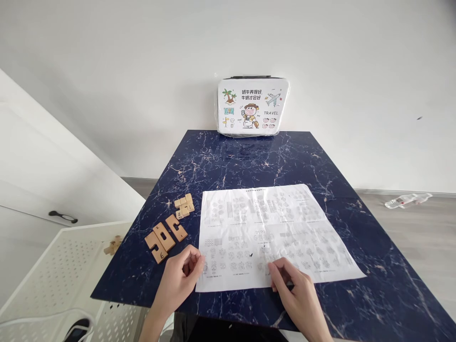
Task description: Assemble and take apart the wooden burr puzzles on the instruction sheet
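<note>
A white printed instruction sheet (249,223), creased and covered in small diagrams, lies flat on the dark blue marbled table (242,164). At its lower left edge, my left hand (180,275) is closed, thumb and forefinger pinched at the paper's border. My right hand (294,285) rests over the sheet's lower edge with curled fingers; whatever they may hold is hidden. Left of the paper lie three flat notched wooden pieces (163,236) with handwritten numbers. Just beyond them is a cluster of smaller pale wooden puzzle pieces (184,205), one also marked with a number.
A white cartoon-printed case (252,107) in clear wrap stands against the wall at the table's far end. Lower left is a perforated cream surface (39,270) with a wooden piece (113,244) and a white cable (46,317). Clear plastic packaging (406,200) lies on the floor at right.
</note>
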`<act>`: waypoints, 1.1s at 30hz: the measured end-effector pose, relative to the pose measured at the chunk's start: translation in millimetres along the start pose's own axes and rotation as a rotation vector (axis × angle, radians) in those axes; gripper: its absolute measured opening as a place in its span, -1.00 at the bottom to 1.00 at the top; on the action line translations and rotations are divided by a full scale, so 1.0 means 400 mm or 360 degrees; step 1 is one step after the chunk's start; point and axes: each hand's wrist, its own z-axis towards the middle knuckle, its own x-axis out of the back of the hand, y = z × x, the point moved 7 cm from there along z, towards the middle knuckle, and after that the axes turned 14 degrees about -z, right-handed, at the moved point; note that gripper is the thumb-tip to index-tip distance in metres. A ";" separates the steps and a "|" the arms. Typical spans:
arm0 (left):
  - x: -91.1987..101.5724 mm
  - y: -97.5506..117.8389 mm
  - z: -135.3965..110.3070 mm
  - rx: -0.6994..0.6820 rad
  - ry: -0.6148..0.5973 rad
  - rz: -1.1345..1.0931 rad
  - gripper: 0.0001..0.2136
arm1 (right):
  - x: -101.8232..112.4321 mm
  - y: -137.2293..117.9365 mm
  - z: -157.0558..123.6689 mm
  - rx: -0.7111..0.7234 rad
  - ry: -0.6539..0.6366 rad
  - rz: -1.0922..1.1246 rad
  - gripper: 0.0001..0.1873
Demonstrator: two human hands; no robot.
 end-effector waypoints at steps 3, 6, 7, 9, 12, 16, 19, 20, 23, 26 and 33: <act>0.000 -0.002 0.000 -0.0001 0.0002 0.0015 -0.70 | 0.000 0.002 0.001 -0.0033 -0.0009 0.0014 -0.45; 0.000 -0.001 0.000 -0.0006 -0.0001 0.0012 -0.69 | -0.003 0.005 0.001 -0.0053 -0.0030 0.0030 -0.46; 0.000 -0.001 0.000 -0.0006 -0.0003 0.0006 -0.70 | -0.003 0.005 0.001 -0.0053 -0.0022 0.0033 -0.47; 0.000 0.001 0.001 -0.0003 -0.0002 -0.0002 -0.70 | -0.001 0.005 0.001 -0.0051 0.0017 0.0036 -0.47; 0.000 0.002 0.001 0.0003 -0.0001 0.0000 -0.69 | 0.002 0.005 0.000 -0.0055 0.0064 0.0034 -0.45; 0.000 0.003 0.001 0.0005 0.0002 0.0011 -0.69 | -0.002 0.005 0.000 -0.0045 0.0017 0.0035 -0.46; 0.000 0.003 0.000 0.0003 0.0009 0.0012 -0.68 | -0.002 0.005 -0.001 -0.0057 0.0013 0.0015 -0.45; -0.001 0.003 0.000 0.0000 0.0006 0.0012 -0.68 | -0.001 0.004 -0.001 -0.0060 0.0016 0.0011 -0.44; 0.000 0.002 0.000 -0.0007 0.0004 0.0020 -0.70 | 0.000 0.001 -0.001 -0.0055 0.0007 0.0020 -0.45; 0.001 -0.004 -0.001 0.0006 0.0000 0.0026 -0.70 | -0.002 0.000 -0.001 -0.0049 -0.0031 0.0029 -0.47; 0.000 -0.017 -0.002 0.0019 -0.0014 0.0010 -0.71 | -0.004 0.011 0.000 -0.0043 -0.0045 0.0016 -0.48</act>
